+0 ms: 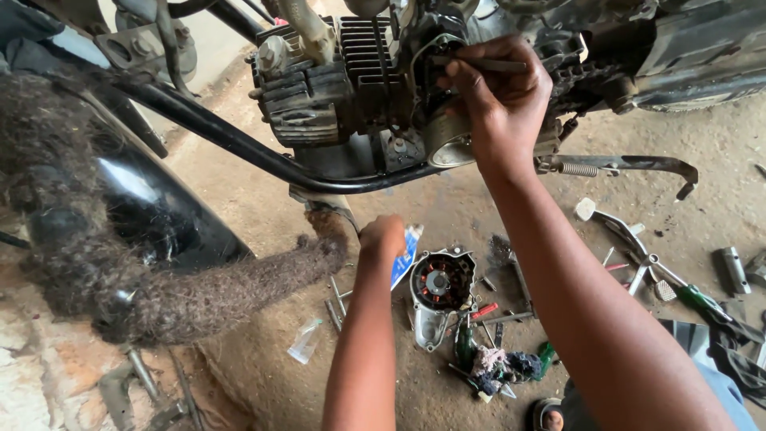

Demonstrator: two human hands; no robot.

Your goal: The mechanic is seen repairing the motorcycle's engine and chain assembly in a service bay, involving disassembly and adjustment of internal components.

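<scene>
Forearms of the person fill the lower frame, nearest the viewer. Motorcycle engine [351,80], the largest item, hangs in its black frame tube [239,144] above the dirt floor [255,351]; its side opening [443,120] stands uncovered. Right hand [499,100] is closed around a thin metal tool [483,64], held crosswise at that opening. Judged from this, the work goes best with the tool kept flat against the mating face and moved lightly, so the soft metal is not gouged. Left hand [383,235] is clenched into a fist below the frame tube, just over a blue-and-white tube [407,255]; whether it grips anything cannot be told. Removed engine cover [437,291] lies open side up on the floor like a shallow dish, holding a ring of wound coils around a round hub. Beside it lie a rag [499,363], a red-handled screwdriver [479,313] and loose bolts [337,299]. No other container shows.
</scene>
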